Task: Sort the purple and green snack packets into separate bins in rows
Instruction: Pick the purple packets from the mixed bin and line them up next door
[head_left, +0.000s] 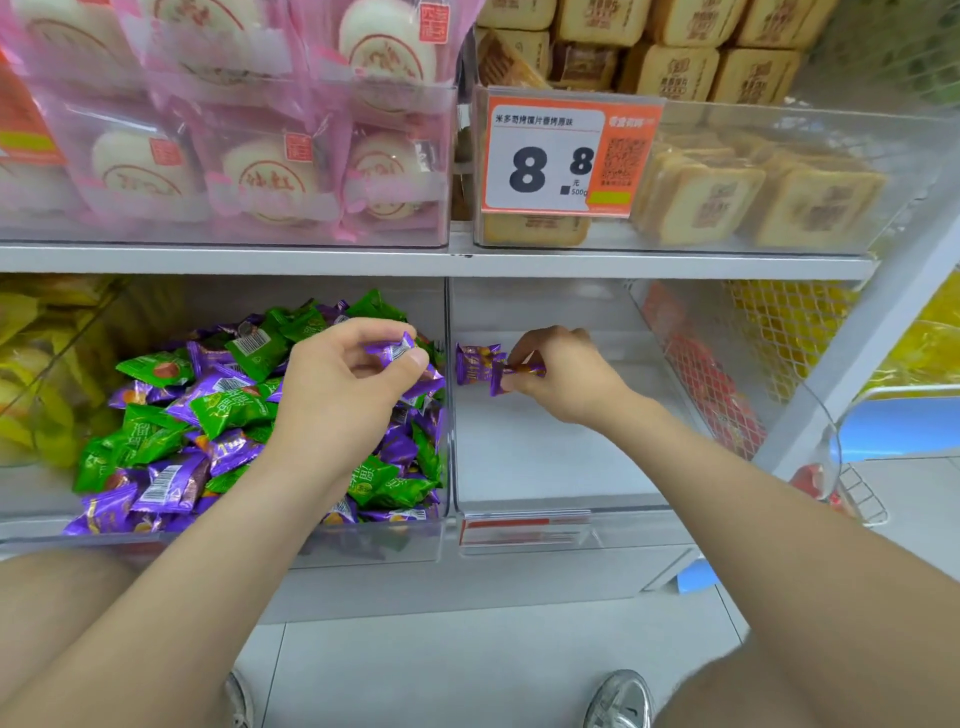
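as left hand (343, 379), right hand (566, 379) pinch purple packets (392, 347), heap (156, 415) partly hidden

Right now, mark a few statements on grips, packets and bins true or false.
1. The left grip holds a green packet. False: it pinches a purple packet.
2. The right grip pinches a second purple packet inside the right bin. True.
3. The left bin holds only green packets. False: purple and green packets lie mixed in it.
4. A third purple packet stands in the right bin, next to the one in the right grip. True.
5. Green packets lie in the right bin. False: only purple ones show there.
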